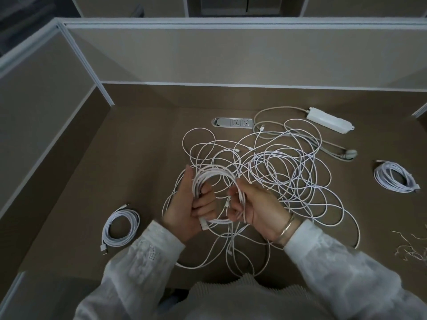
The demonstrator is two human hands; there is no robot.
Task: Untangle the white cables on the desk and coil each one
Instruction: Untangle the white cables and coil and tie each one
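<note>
At frame centre, the left hand (184, 211) grips the half-wound coil (213, 181) to keep its loops together, while the right hand (256, 209) pinches the same cable, feeding slack.

Both arms enter from the bottom of the frame in loose white sleeves (328, 257) of thin, slightly sheer cloth; the left sleeve (147, 250) shows small eyelet embroidery near the cuff. A slim metal bangle (285, 229) circles the right wrist. At bottom centre, a ribbed pale knit garment (242, 294) shows.
</note>
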